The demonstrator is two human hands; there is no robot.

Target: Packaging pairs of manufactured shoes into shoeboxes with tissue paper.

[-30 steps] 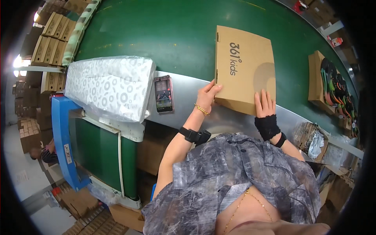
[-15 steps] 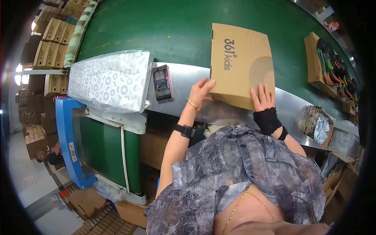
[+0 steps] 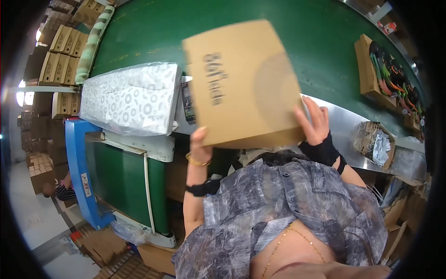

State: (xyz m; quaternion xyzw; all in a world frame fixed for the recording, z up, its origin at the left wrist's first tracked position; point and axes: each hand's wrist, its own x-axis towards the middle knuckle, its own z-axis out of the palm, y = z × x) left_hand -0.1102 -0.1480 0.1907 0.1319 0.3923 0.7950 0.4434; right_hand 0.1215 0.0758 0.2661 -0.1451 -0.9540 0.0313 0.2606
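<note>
A brown cardboard shoe box (image 3: pixel 241 88) with a closed lid is held up in front of me, tilted and slightly blurred. My left hand (image 3: pixel 200 145) grips its near left corner, the thumb on top and the other fingers partly hidden. At the near right corner, my right hand (image 3: pixel 316 123), in a black wrist sleeve, holds the box's side. The box partly covers a phone (image 3: pixel 188 103) lying on the metal table edge. Left of the phone lies a plastic-wrapped stack of patterned white paper (image 3: pixel 132 97).
A green conveyor belt (image 3: pixel 153 28) runs along the far side. An open carton of colourful shoe parts (image 3: pixel 371 69) stands at the right, near a small carton with crumpled plastic (image 3: pixel 374 144). A blue machine frame (image 3: pixel 79 162) is at left. Another person (image 3: pixel 65 188) is in the left background.
Both hands have lifted the shoe box and brought it left and closer to me. It now hides part of the phone. My left hand has moved left and nearer with it.
</note>
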